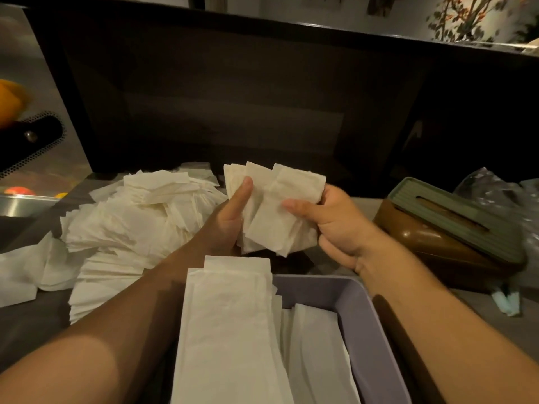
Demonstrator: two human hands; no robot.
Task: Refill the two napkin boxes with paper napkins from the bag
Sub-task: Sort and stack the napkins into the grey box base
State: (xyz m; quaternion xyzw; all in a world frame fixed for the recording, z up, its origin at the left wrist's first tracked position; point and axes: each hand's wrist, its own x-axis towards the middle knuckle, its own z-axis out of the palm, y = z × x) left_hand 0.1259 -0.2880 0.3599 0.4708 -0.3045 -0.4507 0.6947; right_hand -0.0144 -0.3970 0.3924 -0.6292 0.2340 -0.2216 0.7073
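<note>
Both hands hold one uneven stack of white paper napkins [274, 205] above the counter. My left hand [230, 217] grips its left side with the thumb on top. My right hand [332, 220] pinches its right side. Below them stands an open lavender napkin box [367, 325] with napkins lying lengthwise in it, some sticking out over its far edge. A brown napkin box with a slotted green lid [455, 225] sits closed to the right. A big loose heap of napkins [137, 225] lies on the left.
A crumpled clear plastic bag [501, 193] lies behind the brown box at the far right. A dark wall panel [233, 106] rises straight behind the counter. A metal appliance with orange fruit [11, 103] stands at the far left.
</note>
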